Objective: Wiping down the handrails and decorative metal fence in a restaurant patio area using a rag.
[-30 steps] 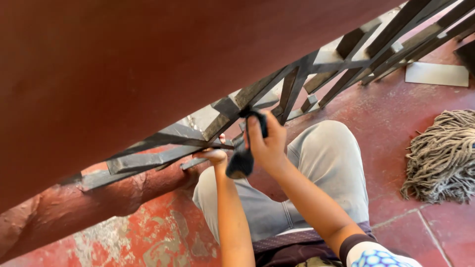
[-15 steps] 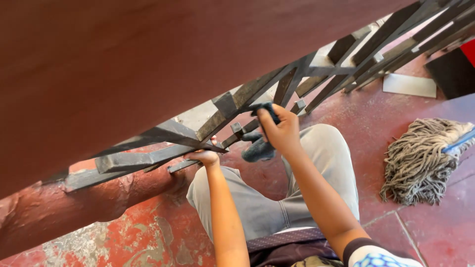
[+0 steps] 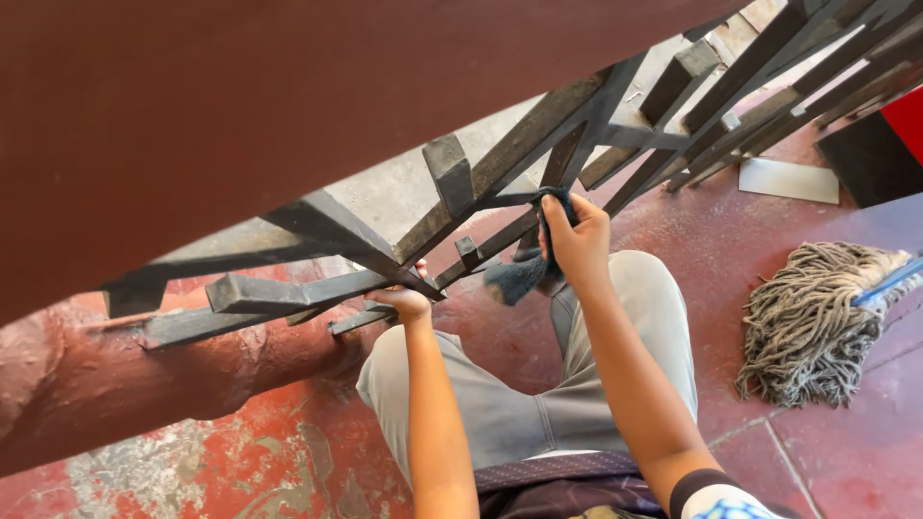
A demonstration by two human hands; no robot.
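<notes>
My right hand [image 3: 577, 240] grips a dark blue cloth [image 3: 524, 274] and presses it against a dark metal bar of the railing [image 3: 500, 173]; the cloth's loose end hangs below the hand. My left hand [image 3: 404, 303] is closed around a lower bar of the same railing, near its bottom rail. Both forearms reach up from my lap, over grey trousers [image 3: 538, 413]. The railing's flat bars run diagonally from lower left to upper right under a wide dark red handrail [image 3: 240, 106].
A string mop head [image 3: 817, 322] with a blue handle lies on the red tiled floor at the right. A white flat piece [image 3: 788, 180] and a dark box [image 3: 875, 154] sit at the upper right. A worn red curb [image 3: 144, 375] runs along the left.
The right hand with the cloth has shifted up and to the right along the bars. The view moved closer and the mop came further into view. The left hand keeps its hold.
</notes>
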